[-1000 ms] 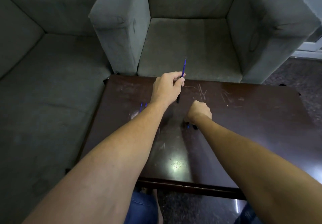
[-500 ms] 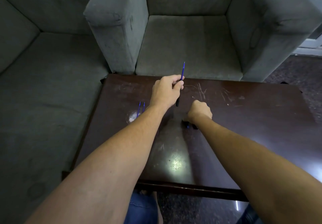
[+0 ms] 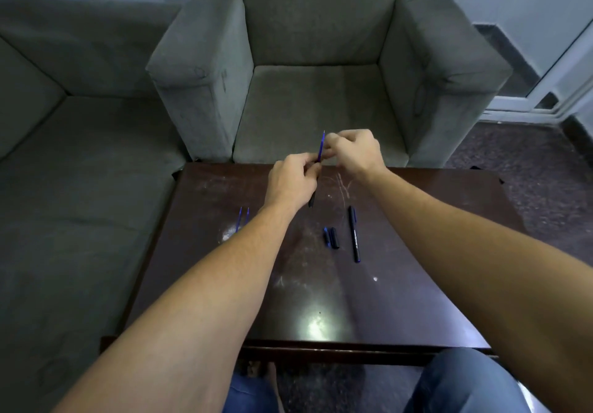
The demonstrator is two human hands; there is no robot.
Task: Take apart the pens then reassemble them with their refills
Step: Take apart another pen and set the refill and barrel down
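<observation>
You face a grey-green armchair (image 3: 316, 91) set against the far edge of a dark, scratched wooden table (image 3: 417, 252), which glares near its near edge. A matching sofa (image 3: 64, 156) runs along your left. At right you see dark speckled floor (image 3: 513, 149) and a white-framed door (image 3: 558, 78).

On your surface (image 3: 417, 284), two refills (image 3: 243, 219) lie left, caps (image 3: 331, 237) centre, a pen (image 3: 354, 233) just right; an armchair (image 3: 321, 91) stands behind.
</observation>
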